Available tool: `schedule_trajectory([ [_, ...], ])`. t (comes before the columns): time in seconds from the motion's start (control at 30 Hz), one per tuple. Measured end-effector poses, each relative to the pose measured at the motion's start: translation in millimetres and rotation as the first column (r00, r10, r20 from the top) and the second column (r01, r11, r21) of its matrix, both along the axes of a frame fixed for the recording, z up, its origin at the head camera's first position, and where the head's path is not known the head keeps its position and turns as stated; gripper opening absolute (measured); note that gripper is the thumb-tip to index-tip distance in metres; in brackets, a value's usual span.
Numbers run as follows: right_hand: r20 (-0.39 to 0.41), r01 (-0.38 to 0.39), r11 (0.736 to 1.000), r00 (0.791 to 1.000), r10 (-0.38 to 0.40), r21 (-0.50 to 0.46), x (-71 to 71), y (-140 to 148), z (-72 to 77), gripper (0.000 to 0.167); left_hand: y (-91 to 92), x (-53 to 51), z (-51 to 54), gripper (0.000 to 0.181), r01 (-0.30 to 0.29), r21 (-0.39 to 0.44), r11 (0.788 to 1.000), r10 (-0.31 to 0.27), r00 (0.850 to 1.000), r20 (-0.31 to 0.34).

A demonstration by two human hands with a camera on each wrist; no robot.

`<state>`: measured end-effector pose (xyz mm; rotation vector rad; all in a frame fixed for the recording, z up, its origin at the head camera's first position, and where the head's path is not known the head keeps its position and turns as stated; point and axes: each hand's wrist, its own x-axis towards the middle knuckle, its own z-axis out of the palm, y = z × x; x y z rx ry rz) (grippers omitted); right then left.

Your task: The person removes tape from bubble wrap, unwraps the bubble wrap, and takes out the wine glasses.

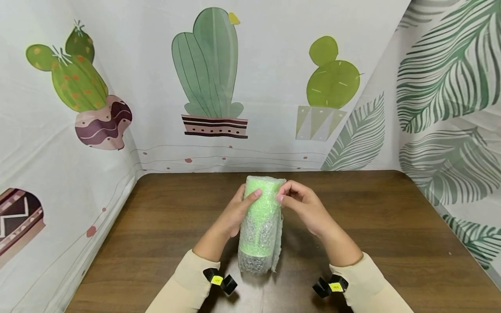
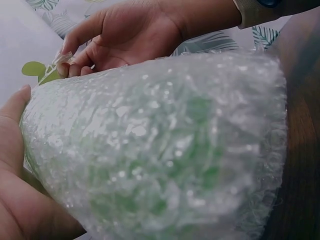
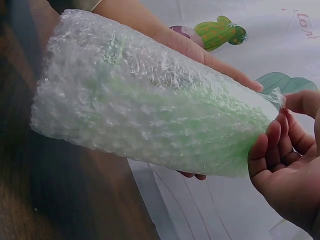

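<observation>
A green, roughly cylindrical item in clear bubble wrap (image 1: 258, 221) tilts above the table; the wrap blurs what exactly is inside. My left hand (image 1: 238, 209) grips its left side, thumb across the front near the upper end and fingers mostly hidden behind. At the upper right edge, my right hand (image 1: 308, 208) pinches a small bit of the wrap between thumb and forefinger. The right wrist view shows this pinched corner of clear film (image 3: 278, 98) pulled up slightly from the end. A loose flap of wrap hangs down the right side.
The brown wooden table (image 1: 176, 208) lies under both arms. Behind and beside it hangs a white cloth backdrop (image 1: 270, 78) printed with cacti and leaves. Each wrist carries a small black camera on a strap.
</observation>
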<state>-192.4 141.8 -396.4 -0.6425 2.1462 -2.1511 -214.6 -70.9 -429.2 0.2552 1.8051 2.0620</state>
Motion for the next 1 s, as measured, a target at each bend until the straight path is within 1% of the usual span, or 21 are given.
schedule_trajectory([
  [0.23, -0.002, -0.007, 0.999, 1.0, 0.007, -0.031, -0.8, 1, -3.2, 0.017, -0.4, 0.8, 1.1, 0.067, 0.02, -0.008, 1.0, -0.02, 1.0, -0.007],
  [0.47, -0.016, -0.038, 0.994, 0.999, 0.036, -0.098, -2.9, 1, -7.6, 0.02, -0.8, 0.8, 1.2, 0.065, 0.038, 0.004, 0.999, -0.038, 0.999, -0.022],
  [0.67, -0.025, -0.057, 0.987, 0.998, 0.054, -0.148, -4.1, 0, -9.5, 0.021, -0.6, 1.3, 1.5, 0.062, 0.03, 0.01, 1.0, -0.03, 0.999, -0.022],
  [0.77, -0.032, -0.067, 0.983, 0.998, 0.062, -0.17, -4.1, 0, -9.9, 0.019, -0.5, 1.2, 0.9, 0.059, 0.031, 0.026, 0.999, -0.031, 0.999, -0.018],
  [0.87, -0.046, -0.09, 0.977, 0.996, 0.082, -0.196, -4.9, 1, -10.8, 0.019, -0.5, 0.9, 0.2, 0.056, 0.049, 0.052, 0.997, -0.048, 0.999, -0.017],
  [1.0, -0.057, -0.121, 0.967, 0.992, 0.111, -0.225, -6.4, 2, -11.2, 0.02, -1.0, -0.5, -0.5, 0.053, 0.099, 0.087, 0.991, -0.095, 0.995, -0.042],
])
